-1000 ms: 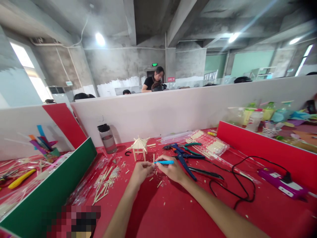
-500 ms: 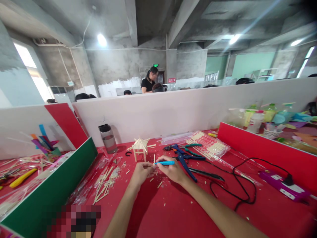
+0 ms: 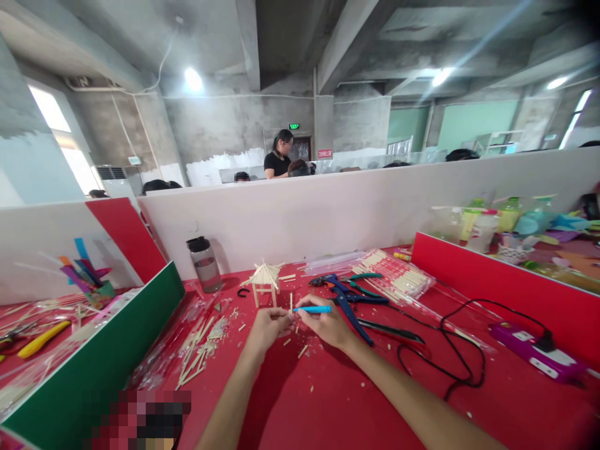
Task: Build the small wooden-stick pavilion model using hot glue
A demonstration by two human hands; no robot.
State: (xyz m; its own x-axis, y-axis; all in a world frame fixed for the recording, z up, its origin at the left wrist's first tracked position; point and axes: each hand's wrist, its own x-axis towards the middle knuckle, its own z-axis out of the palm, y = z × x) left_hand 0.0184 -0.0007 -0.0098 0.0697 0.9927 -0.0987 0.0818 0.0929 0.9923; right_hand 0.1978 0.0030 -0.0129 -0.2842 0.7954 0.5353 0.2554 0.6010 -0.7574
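Observation:
My right hand point(image 3: 322, 322) is closed around a slim blue pen point(image 3: 315, 309), whose tip points left toward my other hand. A short pale wooden stick point(image 3: 291, 302) stands upright between the hands. My left hand point(image 3: 272, 325) pinches the lower part of that stick, and its fingertips almost meet those of the right. Just behind them stands a small pavilion point(image 3: 265, 279) of wooden sticks, with a pointed roof on thin posts. Bits of cut stick point(image 3: 302, 351) lie scattered on the red table point(image 3: 309, 412) around my hands.
Blue-handled pliers point(image 3: 350, 312) and a black cutter knife point(image 3: 392, 330) lie right of my hands, near bagged sticks point(image 3: 396, 275). A black cable runs to a purple power strip point(image 3: 537, 351). Left are loose sticks point(image 3: 197, 359), a water bottle point(image 3: 204, 264) and a green divider point(image 3: 100, 356).
Hardly anything differs. The upright stick leans or shifts very slightly left, while both hands keep their places and grips.

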